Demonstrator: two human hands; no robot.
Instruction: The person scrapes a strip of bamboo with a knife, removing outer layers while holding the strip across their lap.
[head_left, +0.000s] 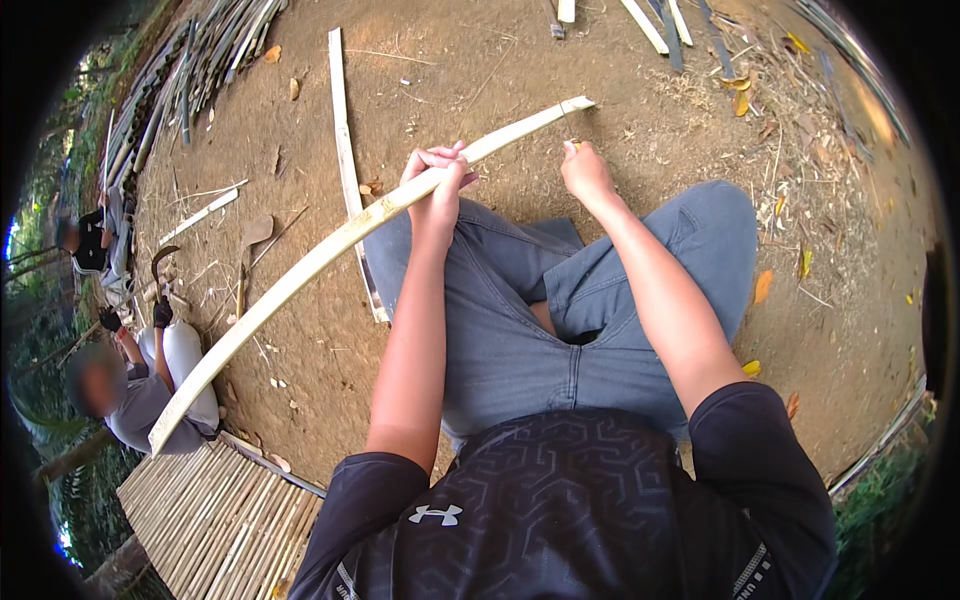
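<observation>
A long pale split-bamboo strip point(290, 285) slants across the view, from the lower left up to a far end just above my right hand. My left hand point(437, 195) is closed around it over my left knee, thumb and fingers wrapped on its upper part. Small dark marks show on its face near that grip. My right hand point(588, 172) is a closed fist in front of my right shin, apart from the strip. A speck of yellow-orange shows at its fingers, but what it holds is too small to make out.
Another bamboo slat point(341, 130) lies on the dirt, passing by my left knee. Left of me sits a person point(165, 370) in dark gloves near a curved sickle blade point(162, 258); a second person point(92, 240) is farther off. A bamboo-pole platform point(215, 520) stands lower left.
</observation>
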